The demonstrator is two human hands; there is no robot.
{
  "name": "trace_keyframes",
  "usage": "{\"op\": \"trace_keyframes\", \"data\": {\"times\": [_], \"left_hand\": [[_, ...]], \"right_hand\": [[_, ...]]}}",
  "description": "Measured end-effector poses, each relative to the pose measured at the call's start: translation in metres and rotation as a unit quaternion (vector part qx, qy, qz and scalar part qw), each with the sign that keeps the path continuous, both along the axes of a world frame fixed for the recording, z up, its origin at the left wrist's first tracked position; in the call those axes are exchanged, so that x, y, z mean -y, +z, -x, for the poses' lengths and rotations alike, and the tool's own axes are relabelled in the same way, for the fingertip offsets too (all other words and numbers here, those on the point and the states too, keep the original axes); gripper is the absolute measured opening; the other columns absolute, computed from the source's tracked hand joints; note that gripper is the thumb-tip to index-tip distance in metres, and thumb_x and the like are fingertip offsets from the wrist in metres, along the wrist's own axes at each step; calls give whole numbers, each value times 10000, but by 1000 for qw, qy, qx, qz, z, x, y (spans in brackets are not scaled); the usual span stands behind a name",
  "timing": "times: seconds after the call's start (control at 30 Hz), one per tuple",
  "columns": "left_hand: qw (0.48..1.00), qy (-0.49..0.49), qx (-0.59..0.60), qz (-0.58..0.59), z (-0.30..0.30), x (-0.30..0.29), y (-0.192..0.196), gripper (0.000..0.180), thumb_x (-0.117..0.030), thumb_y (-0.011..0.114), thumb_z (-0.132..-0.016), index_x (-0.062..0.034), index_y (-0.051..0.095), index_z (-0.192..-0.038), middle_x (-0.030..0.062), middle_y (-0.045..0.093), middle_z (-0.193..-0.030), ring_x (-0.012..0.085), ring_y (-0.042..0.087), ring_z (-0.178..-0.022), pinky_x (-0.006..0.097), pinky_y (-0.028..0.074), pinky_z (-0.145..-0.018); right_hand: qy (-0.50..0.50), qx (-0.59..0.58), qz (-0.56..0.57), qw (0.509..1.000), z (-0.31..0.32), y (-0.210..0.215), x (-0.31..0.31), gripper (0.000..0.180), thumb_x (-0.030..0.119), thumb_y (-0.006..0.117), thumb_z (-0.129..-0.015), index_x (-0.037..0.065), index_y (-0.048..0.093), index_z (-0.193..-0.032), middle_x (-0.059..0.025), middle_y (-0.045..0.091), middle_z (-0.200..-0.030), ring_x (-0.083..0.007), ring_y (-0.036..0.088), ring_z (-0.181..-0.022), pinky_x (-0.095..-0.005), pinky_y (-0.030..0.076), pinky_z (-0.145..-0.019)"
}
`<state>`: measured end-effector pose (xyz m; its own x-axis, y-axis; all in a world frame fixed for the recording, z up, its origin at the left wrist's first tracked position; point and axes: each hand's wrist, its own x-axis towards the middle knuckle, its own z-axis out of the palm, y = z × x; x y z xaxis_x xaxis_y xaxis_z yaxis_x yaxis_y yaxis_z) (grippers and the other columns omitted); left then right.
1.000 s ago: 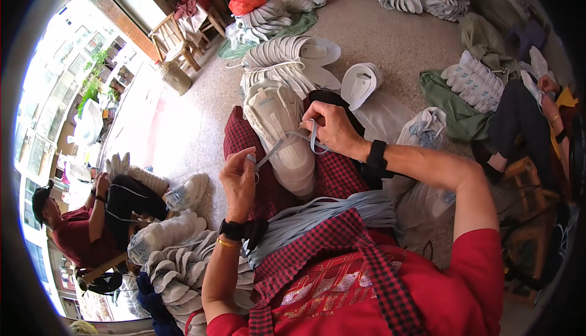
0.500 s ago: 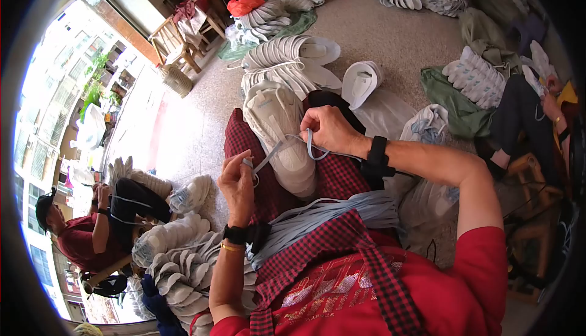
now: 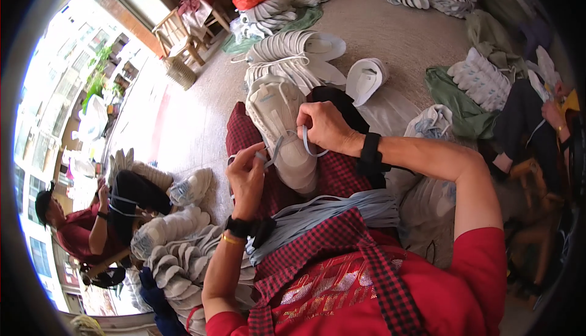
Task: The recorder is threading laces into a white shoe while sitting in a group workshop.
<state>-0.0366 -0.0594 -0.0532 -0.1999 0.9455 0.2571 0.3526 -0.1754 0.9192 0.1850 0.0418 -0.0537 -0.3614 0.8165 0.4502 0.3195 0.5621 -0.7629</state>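
A shoe (image 3: 278,131) lies on the person's lap, under the right hand (image 3: 323,127) and just ahead of the left hand (image 3: 247,174), with a lace (image 3: 287,147) running between them. A bundle of laces (image 3: 329,211) lies behind both hands, across the lap. Stacked soles (image 3: 293,52) lie on the floor beyond the right hand, and another stack of shoes (image 3: 174,244) sits left of the left hand.

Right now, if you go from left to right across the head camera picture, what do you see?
Seated person in red → pile of pale shoes → left hand pinching a lace → white shoe → right hand → green cloth with shoes.
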Motion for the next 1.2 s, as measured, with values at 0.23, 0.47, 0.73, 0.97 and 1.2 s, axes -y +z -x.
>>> {"op": "trace_keyframes", "data": {"times": [0.23, 0.47, 0.73, 0.97, 1.2], "left_hand": [[998, 13, -8, -58, -11, -16, -8, 206, 25, 616, -868, -2, 734, -1035, 68, 706, -863, 91, 651, -688, 237, 517, -629], [995, 54, -61, -63, -21, -14, 2, 187, 24, 642, -822, -17, 734, -980, 79, 685, -847, 108, 643, -667, 255, 506, -613], [970, 55, -180, -155, -32, -19, 6, 86, 10, 679, -754, -11, 693, -837, 68, 615, -768, 116, 565, -575, 262, 457, -536], [986, 43, -141, -77, -30, -31, 9, 123, -28, 679, -765, -12, 712, -882, 90, 634, -784, 147, 586, -595, 296, 478, -559], [902, -110, -392, -144, -10, -31, 44, 372, 37, 589, -690, -46, 605, -1052, 166, 472, -1155, 387, 549, -1019, 464, 491, -823]], "right_hand": [[63, -4, 90, 994, -11, 4, -10, 136, 93, 739, -785, -24, 691, -834, -80, 705, -733, -118, 665, -680, -283, 532, -629], [68, -2, 114, 991, -12, 2, -10, 165, 122, 759, -776, -22, 708, -839, -92, 705, -715, -134, 673, -665, -282, 541, -635], [93, -25, 126, 987, -12, -2, -11, 156, 105, 771, -781, -15, 704, -855, -76, 723, -762, -110, 680, -694, -272, 552, -673], [108, -6, 136, 985, -15, 5, -14, 174, 63, 744, -817, -26, 658, -940, -50, 704, -818, -95, 668, -755, -252, 547, -686], [144, 195, -286, 927, -12, 42, -14, 389, 37, 784, -676, 37, 631, -1033, -94, 543, -1042, -320, 557, -1059, -418, 520, -856]]}}
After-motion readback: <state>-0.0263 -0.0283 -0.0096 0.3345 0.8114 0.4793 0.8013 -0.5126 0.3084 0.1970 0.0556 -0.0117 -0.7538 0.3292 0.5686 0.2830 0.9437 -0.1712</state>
